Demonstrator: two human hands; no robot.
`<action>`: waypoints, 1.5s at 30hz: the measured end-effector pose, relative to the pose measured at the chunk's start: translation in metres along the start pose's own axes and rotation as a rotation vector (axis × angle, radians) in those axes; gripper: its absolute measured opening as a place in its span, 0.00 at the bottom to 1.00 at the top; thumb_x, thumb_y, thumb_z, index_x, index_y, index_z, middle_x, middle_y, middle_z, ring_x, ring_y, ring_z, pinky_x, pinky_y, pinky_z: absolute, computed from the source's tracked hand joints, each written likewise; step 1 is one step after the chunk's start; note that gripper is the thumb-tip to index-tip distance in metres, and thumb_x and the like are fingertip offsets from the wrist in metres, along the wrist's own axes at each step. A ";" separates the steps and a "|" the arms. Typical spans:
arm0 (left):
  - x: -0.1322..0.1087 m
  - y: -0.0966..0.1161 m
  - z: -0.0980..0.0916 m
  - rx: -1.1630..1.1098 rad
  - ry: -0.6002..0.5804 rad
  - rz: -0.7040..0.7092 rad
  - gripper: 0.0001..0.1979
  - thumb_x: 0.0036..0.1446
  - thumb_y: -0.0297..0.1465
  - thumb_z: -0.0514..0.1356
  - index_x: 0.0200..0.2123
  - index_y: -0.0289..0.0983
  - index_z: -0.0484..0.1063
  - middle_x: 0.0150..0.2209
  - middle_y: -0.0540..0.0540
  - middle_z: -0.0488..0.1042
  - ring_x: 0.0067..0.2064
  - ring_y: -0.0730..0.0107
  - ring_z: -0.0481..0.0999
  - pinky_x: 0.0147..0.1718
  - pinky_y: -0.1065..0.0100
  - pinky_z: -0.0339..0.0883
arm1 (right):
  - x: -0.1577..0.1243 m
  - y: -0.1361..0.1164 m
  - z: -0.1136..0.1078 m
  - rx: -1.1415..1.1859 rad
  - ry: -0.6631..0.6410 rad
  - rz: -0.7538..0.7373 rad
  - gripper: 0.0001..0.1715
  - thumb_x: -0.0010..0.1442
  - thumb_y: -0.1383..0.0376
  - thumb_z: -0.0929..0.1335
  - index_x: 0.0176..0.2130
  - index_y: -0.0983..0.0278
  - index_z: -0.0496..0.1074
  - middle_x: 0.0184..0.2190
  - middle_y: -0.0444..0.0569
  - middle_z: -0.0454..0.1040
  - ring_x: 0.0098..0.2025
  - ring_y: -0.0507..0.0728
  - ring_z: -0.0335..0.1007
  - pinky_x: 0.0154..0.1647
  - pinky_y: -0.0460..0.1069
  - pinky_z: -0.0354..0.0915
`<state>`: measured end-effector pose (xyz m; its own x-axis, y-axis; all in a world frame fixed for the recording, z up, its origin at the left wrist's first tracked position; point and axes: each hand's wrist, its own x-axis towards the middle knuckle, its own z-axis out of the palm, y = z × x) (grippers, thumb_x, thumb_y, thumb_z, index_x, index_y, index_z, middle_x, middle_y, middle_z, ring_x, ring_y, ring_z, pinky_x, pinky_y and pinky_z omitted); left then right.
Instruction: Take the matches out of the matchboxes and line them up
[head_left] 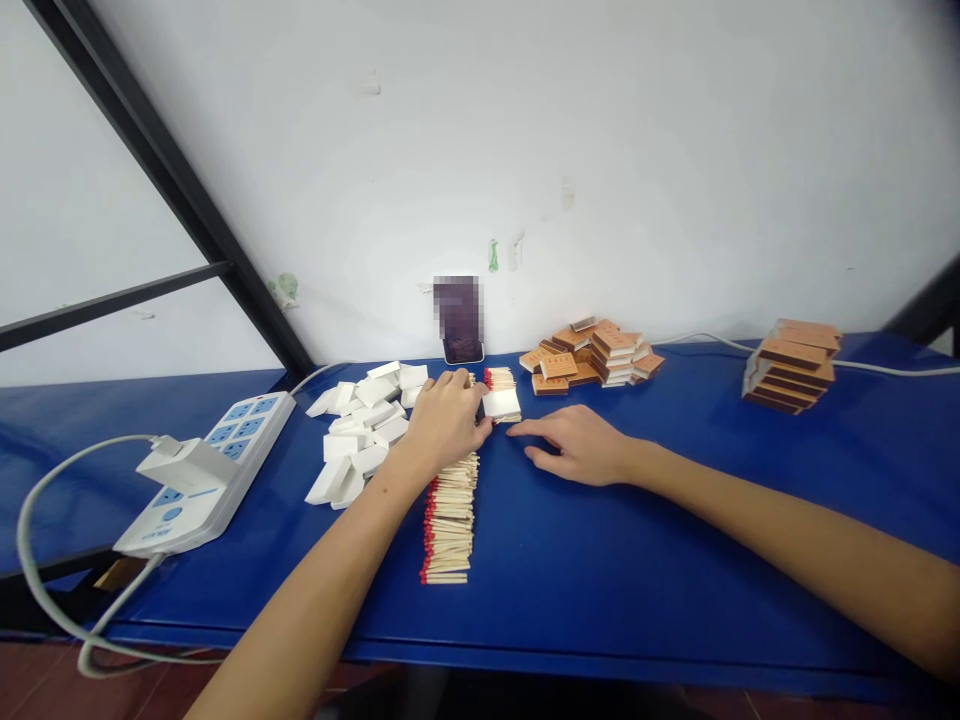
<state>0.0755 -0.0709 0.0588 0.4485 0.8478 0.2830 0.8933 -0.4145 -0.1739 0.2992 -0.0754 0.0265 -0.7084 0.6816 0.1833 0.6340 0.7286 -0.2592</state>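
Observation:
A white matchbox tray [501, 404] lies in the middle of the table, over matches whose red heads [499, 378] show past its far edge. My left hand [448, 418] is curled at the tray's left end, thumb and forefinger closed about it; a small dark patch shows between them. My right hand [577, 445] rests to the right with forefinger and thumb stretched out, the forefinger tip close to the tray's near corner. Below my left hand runs a long row of loose matches [448, 530], heads to the left, partly covered by that hand.
White empty trays [367, 415] are heaped at left. Brown matchbox sleeves and boxes [592, 355] lie piled at back right, with stacked matchboxes [793, 367] farther right. A phone [460, 320] leans on the wall. A power strip [214, 470] with a plugged-in charger and cables occupies the left side.

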 end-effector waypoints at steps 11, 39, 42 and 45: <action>-0.004 -0.008 -0.004 -0.057 0.080 -0.033 0.18 0.63 0.39 0.57 0.51 0.38 0.76 0.47 0.39 0.74 0.48 0.53 0.74 0.46 0.56 0.66 | 0.001 -0.001 0.000 -0.099 -0.042 0.023 0.27 0.68 0.58 0.62 0.62 0.61 0.71 0.35 0.53 0.79 0.37 0.61 0.74 0.41 0.53 0.61; -0.034 -0.113 -0.041 -0.017 0.146 -0.489 0.22 0.62 0.45 0.51 0.48 0.37 0.74 0.45 0.35 0.74 0.51 0.43 0.73 0.48 0.51 0.68 | 0.046 0.001 -0.015 -0.371 -0.087 -0.287 0.17 0.68 0.71 0.63 0.50 0.62 0.78 0.39 0.53 0.78 0.34 0.55 0.69 0.37 0.51 0.57; -0.035 -0.111 -0.043 -0.031 0.150 -0.491 0.22 0.62 0.45 0.51 0.48 0.37 0.74 0.45 0.35 0.74 0.50 0.43 0.73 0.47 0.51 0.68 | 0.047 0.000 -0.013 -0.398 -0.104 -0.257 0.16 0.69 0.69 0.64 0.50 0.61 0.77 0.41 0.53 0.77 0.35 0.55 0.70 0.33 0.49 0.55; -0.036 -0.111 -0.044 -0.041 0.156 -0.497 0.22 0.62 0.45 0.51 0.47 0.37 0.74 0.45 0.36 0.75 0.50 0.44 0.73 0.46 0.52 0.68 | 0.048 0.002 -0.009 -0.418 -0.104 -0.263 0.14 0.70 0.68 0.63 0.49 0.61 0.76 0.41 0.53 0.77 0.35 0.55 0.71 0.32 0.49 0.56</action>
<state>-0.0386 -0.0696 0.1101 -0.0332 0.8874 0.4597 0.9985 0.0099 0.0530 0.2690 -0.0405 0.0433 -0.8746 0.4763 0.0909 0.4847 0.8541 0.1887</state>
